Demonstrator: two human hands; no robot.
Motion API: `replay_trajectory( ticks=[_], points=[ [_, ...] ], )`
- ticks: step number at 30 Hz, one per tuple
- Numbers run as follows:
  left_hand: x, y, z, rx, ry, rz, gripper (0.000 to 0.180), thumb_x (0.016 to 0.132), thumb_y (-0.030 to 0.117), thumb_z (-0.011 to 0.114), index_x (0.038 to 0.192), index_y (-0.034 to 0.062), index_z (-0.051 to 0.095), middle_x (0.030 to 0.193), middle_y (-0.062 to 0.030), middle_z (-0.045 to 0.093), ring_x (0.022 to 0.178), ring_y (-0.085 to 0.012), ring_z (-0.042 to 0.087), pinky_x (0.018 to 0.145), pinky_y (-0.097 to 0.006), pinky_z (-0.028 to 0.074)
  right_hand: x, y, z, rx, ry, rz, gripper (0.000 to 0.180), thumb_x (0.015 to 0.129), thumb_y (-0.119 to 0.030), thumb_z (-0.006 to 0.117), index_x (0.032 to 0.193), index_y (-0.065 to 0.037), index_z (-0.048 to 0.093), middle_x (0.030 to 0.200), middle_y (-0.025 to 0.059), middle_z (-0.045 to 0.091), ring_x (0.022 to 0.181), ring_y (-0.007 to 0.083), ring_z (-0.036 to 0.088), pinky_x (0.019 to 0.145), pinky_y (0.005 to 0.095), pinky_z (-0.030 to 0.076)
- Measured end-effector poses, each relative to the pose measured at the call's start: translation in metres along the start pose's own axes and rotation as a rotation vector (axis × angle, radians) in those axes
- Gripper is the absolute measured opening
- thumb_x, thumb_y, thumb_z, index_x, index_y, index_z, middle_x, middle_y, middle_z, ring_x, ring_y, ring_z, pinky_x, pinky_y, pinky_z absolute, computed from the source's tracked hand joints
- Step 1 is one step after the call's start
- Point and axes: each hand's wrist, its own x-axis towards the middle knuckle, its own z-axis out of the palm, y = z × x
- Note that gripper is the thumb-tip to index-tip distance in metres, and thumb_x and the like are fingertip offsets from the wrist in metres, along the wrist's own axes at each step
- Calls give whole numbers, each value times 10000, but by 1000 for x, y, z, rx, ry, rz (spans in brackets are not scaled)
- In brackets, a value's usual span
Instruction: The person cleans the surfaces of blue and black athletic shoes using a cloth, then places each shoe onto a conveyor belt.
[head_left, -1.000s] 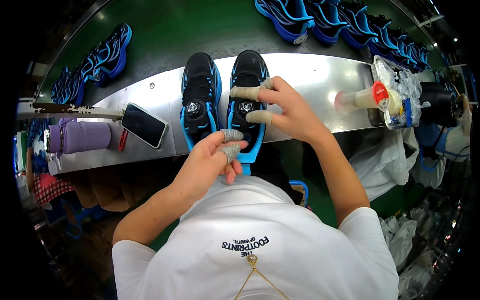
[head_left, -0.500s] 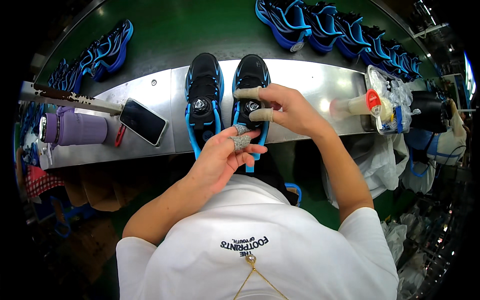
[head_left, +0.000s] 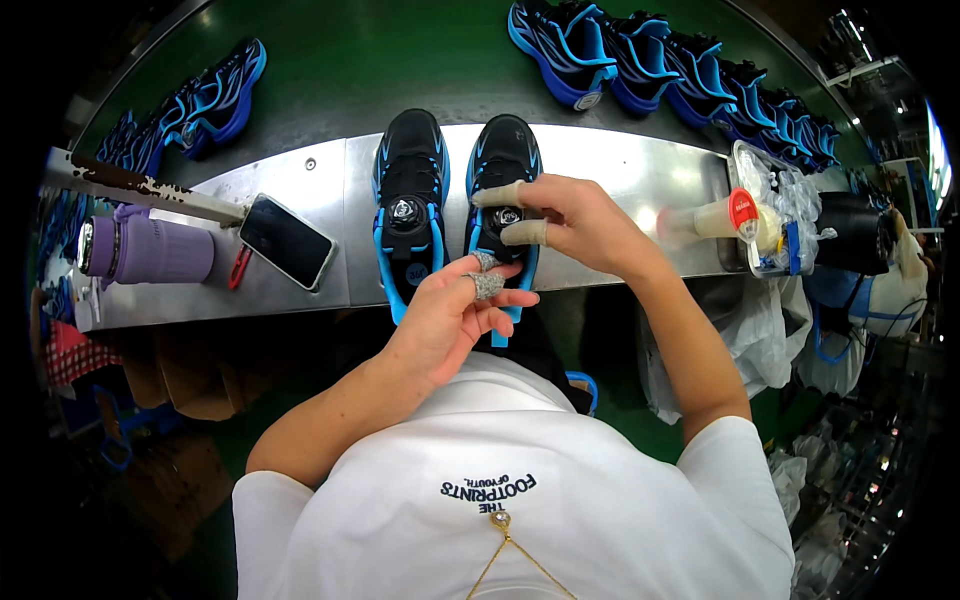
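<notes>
Partly covered: one black-and-blue shoe (head_left: 503,172) beneath two bare hands

The shoe stands on the metal surface (head_left: 600,160), toe toward the far edge, heel at the near one, where a smooth blue heel tab (head_left: 500,337) hangs over. Much of its collar is hidden by the left hand (head_left: 435,325), whose bent fingers wear knitted grey covers and lie close together at the shoe's opening; whether they pinch anything cannot be told. The right hand (head_left: 592,232) reaches in from the right, its thumb and forefinger in tan cloth covers, a little apart on either side of a round, ridged dial (head_left: 505,216); whether they press it cannot be told either. The remaining right fingers are mostly out of sight behind the hand.

Just left stands the matching shoe (head_left: 410,170), its heel partly masked by the left hand. Toward the surface's left end are a glossy dark phone (head_left: 288,240), a slim red object (head_left: 240,267) of unclear kind beside it, and a ribbed-lidded purple bottle (head_left: 160,250). Near the right end, a translucent cup (head_left: 712,218) with a red lid adjoins a tray (head_left: 735,160) of crumpled clear plastic. Beyond the far edge, overlapping rows of shoes (head_left: 565,65) are cut off or blur into darkness.
</notes>
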Motion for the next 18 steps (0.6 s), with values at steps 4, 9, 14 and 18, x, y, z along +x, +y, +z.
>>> replay_trajectory(
  ticks=[4, 9, 14, 18],
  points=[
    [2, -2, -1, 2, -12, 0, 405, 960, 88, 466, 1320, -95, 434, 1360, -233, 485, 997, -235, 664, 625, -285, 550, 3, -1, -8, -270, -121, -125, 401, 824, -116, 721, 1220, -166, 690, 865, 57, 591, 781, 166, 565, 673, 278, 468],
    [0, -4, 0, -8, -9, -2, 390, 966, 100, 480, 1302, -95, 447, 1347, -240, 492, 990, -240, 669, 597, -291, 557, -7, 5, 6, -226, 7, -228, 386, 839, -113, 697, 1220, -172, 676, 878, 67, 596, 771, 188, 572, 675, 310, 475],
    [1, -5, 2, 0, 8, 14, 370, 967, 106, 482, 1286, -81, 466, 1304, -222, 526, 940, -232, 678, 590, -282, 553, -2, 4, 4, -306, -5, -235, 386, 828, -115, 707, 1209, -160, 676, 880, 73, 599, 764, 197, 577, 677, 316, 481],
    [4, -4, -1, 6, -23, -9, 365, 973, 106, 477, 1294, -67, 471, 1301, -209, 529, 954, -224, 672, 583, -281, 549, -5, 9, 21, -223, 196, -214, 319, 771, -156, 752, 1086, -131, 706, 823, 93, 551, 757, 255, 586, 703, 357, 494]
  ],
)
